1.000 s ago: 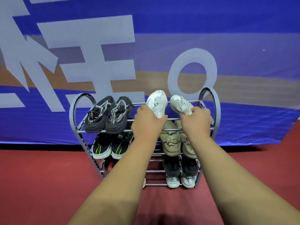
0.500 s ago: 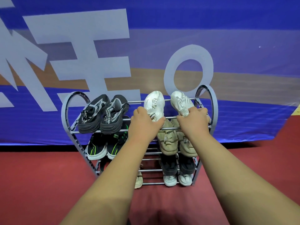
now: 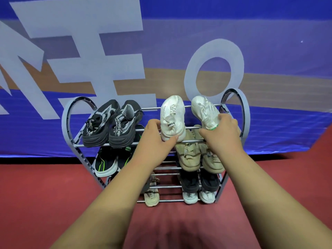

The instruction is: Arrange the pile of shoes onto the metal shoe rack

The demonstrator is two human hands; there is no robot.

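A grey metal shoe rack [image 3: 66,115] with heart-shaped sides stands on the red floor against a banner. On its top shelf lies a black-and-grey pair of sneakers [image 3: 111,123] at the left. At the right, two white sneakers rest toes-up on the top bars. My left hand [image 3: 156,135] grips the heel of the left white sneaker [image 3: 172,115]. My right hand [image 3: 221,133] grips the heel of the right white sneaker [image 3: 203,112]. The lower shelves hold black shoes with green stripes [image 3: 106,162], a beige pair [image 3: 194,157], and dark and white shoes [image 3: 197,187].
A blue, white and tan banner [image 3: 161,51] hangs right behind the rack. Red floor [image 3: 45,194] spreads to both sides and in front. A beige shoe [image 3: 151,196] sits on the bottom shelf, partly behind my left arm.
The view has come closer to the rack. Both hands have slid down the white sneakers toward their heels, so more of each shoe shows. The shoes stay on the top shelf.
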